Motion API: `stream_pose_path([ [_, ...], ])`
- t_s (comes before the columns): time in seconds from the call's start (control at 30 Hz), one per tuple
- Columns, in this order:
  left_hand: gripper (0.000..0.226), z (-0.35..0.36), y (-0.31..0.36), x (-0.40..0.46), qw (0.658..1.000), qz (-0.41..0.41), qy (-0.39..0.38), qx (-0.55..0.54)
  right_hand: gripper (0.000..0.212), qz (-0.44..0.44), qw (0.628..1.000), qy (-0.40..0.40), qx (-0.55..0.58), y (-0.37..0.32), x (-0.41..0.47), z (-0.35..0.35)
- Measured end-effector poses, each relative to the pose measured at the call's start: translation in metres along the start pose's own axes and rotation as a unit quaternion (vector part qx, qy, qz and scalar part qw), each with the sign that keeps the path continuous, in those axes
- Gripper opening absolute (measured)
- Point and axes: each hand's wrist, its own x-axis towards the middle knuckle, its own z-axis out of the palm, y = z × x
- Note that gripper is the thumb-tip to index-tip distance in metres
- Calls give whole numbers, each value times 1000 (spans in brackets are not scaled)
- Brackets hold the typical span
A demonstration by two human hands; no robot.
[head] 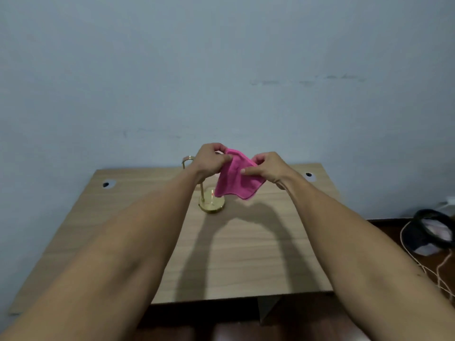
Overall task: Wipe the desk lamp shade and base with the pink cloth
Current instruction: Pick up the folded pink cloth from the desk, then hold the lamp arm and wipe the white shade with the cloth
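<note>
A pink cloth (235, 179) hangs in the air above the far middle of the desk, held by both hands. My left hand (211, 158) pinches its upper left edge and my right hand (267, 167) grips its right side. Behind and below the cloth stands a brass desk lamp: its round gold base (211, 205) rests on the desk, a thin stem rises from it, and a curved arm (187, 159) shows left of my left hand. The cloth and my hands hide the lamp's shade.
The wooden desk (246, 254) stands against a pale blue wall, with a cable hole near each back corner (108, 184) (309, 175). On the floor to the right lie a dark round object (433, 230) and loose white cords (440, 269).
</note>
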Motion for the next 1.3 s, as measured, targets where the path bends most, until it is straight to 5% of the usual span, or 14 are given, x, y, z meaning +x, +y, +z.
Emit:
stream_pose_path([
  [0.13, 3, -23, -4, 7, 999, 21, -11, 25, 7, 32, 999, 24, -22, -18, 4, 32],
  [0.33, 8, -52, -17, 16, 990, 44, 94, 94, 17, 95, 991, 77, -62, -29, 11, 39],
  [0.63, 46, -75, -41, 48, 967, 41, 70, 240, 33, 158, 944, 290, -18, -19, 62, 24],
  [0.87, 38, -67, -56, 73, 949, 33, 73, 305, 27, 68, 963, 258, 20, -5, 88, 79],
  [1.07, 22, -66, -76, 79, 934, 89, 89, 336, 51, 6, 972, 224, 68, 28, 91, 131],
  [1.3, 24, -72, -84, 86, 905, 161, 70, 387, 32, 86, 922, 310, 216, 34, 112, 126],
])
